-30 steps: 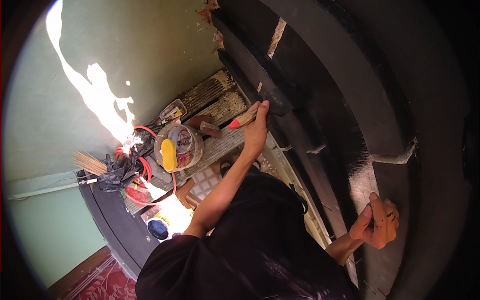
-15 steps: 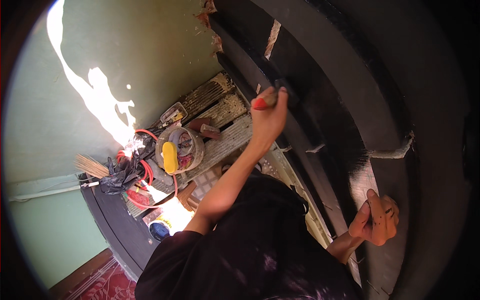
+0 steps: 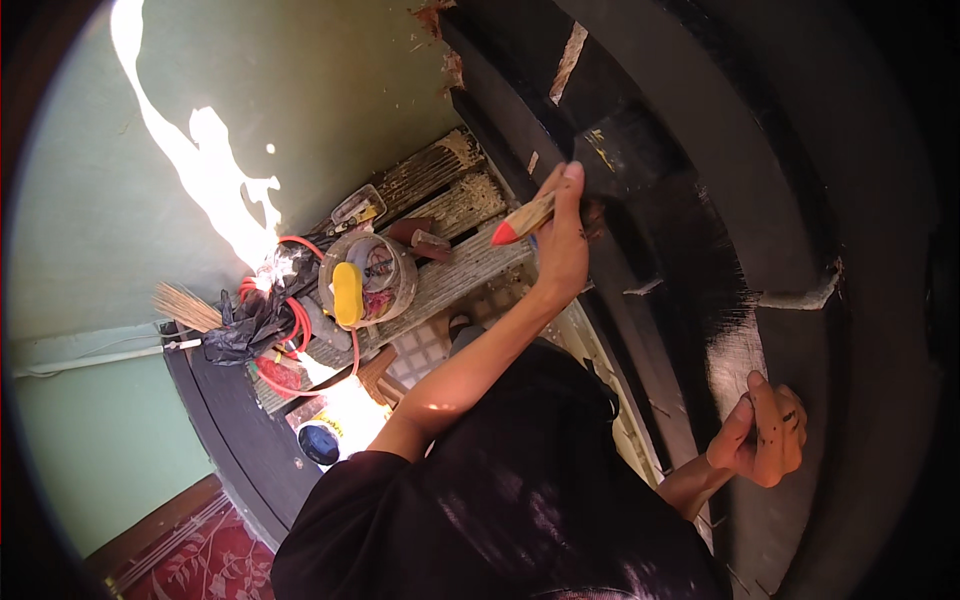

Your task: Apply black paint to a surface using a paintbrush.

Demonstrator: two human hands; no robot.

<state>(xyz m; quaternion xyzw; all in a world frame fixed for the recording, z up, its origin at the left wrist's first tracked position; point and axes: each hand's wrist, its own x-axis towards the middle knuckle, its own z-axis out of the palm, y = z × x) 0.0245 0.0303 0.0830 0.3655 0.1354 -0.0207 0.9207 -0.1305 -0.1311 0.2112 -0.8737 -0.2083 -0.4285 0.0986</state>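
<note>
My left hand [image 3: 563,245] grips a paintbrush [image 3: 530,216] with a wooden, red-tipped handle, which points back toward the lower left. The bristles are hidden behind the hand, close to the dark-painted wood [image 3: 640,150]. Lower right, my right hand [image 3: 762,437] is closed with its fingers curled, dark paint smudges on them, in front of the dark boards. Whatever those fingers hold, if anything, is out of sight. A pale, thinly painted patch [image 3: 735,355] shows on the wood just above the right hand.
On a weathered slatted bench stands a bucket [image 3: 395,295] with a yellow sponge [image 3: 347,294] and rags. Around it are a red hose [image 3: 300,335], a black plastic bag [image 3: 245,335], a straw broom [image 3: 185,306] and an open paint can [image 3: 319,443]. A green wall [image 3: 270,60] rises behind.
My left hand has shifted slightly right and down along the wood, and the brush handle shows more fully. The right hand keeps its closed shape. The view has moved a little.
</note>
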